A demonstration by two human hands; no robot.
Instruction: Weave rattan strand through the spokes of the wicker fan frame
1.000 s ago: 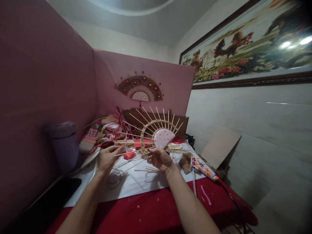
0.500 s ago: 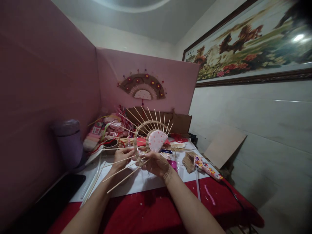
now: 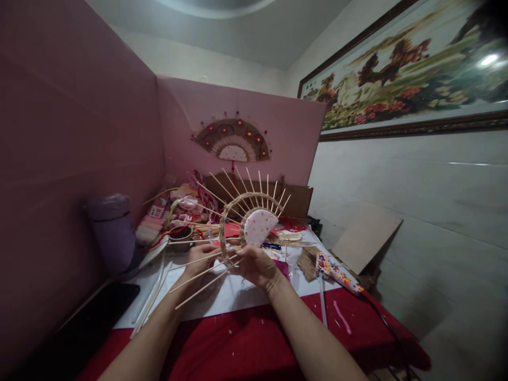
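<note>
Between my hands, above the table, is a half-made fan point(image 3: 257, 228) of thin wooden sticks spread from a padded half-round of white cloth with red dots. A braided tan band point(image 3: 225, 221) arcs across the sticks. My right hand point(image 3: 257, 269) grips the fan near its lower corner, thumb on the padded piece. My left hand point(image 3: 201, 260) closes on the band's lower end and the sticks there, its fingertips partly hidden. Several sticks stick out past my left wrist.
A flowered glue gun point(image 3: 338, 276) lies at the right with its cord. Purple tumbler point(image 3: 113, 233) and black phone point(image 3: 113, 301) are on the left. Behind are a tape roll point(image 3: 180, 238), pink cloth and yarn point(image 3: 188, 203), and a finished fan point(image 3: 234, 140) on the pink panel.
The fan has tipped slightly, its upper sticks shifting up and to the right. Both hands keep their hold in nearly the same place.
</note>
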